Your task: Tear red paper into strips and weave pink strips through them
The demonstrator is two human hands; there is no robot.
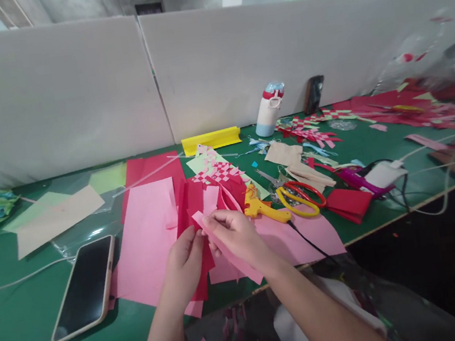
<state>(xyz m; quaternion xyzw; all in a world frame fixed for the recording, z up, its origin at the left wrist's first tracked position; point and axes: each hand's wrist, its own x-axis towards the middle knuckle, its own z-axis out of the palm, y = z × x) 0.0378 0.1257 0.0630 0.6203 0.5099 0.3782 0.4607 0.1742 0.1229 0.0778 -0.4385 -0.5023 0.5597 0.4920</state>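
Our smooth green tabletop (12, 322) | flat pink sheet (147, 232), left of yellow plastic glue gun (263, 208) | narrow, bent pink paper strip (240, 262), left of glue gun, pinched in our right hand's (234, 231) fingers | our left hand's (186, 252) fingers narrow, beside strip; grip we cannot tell

Both hands bare: left hand (186, 256), right hand (235, 236). Left forearm (164, 320) and right forearm (319, 310) also bare, slim, tapering to narrow wrists. Off-white patch (302, 323) below right forearm, smooth, rounded edge; could be clothing, can't tell.
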